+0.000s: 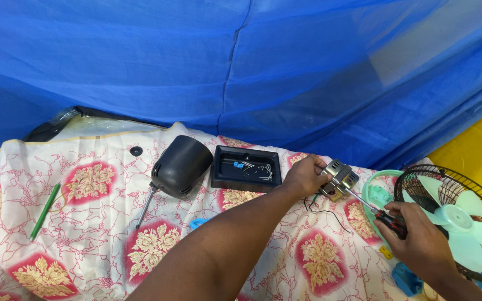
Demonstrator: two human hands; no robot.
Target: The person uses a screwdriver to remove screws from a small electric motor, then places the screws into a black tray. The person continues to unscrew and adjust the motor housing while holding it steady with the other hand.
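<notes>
Left hand (303, 176) clamped on small metal motor part (338, 179) at far edge of floral cloth (101, 223), close under blue netting (224, 61); right hand (419, 237) closed on red-and-black handle of screwdriver (364, 202), tip touching the part, black wires (322, 209) trailing beneath. Tight on right: one fan guard with pale green blades (464, 223) and one green ring (372, 192) just beside right hand; open cloth toward left and near edge. Counted: one black tray (245, 181) holding several screws, one dark motor cover (181, 165), one green pen (44, 212), one loose rod (145, 209).
</notes>
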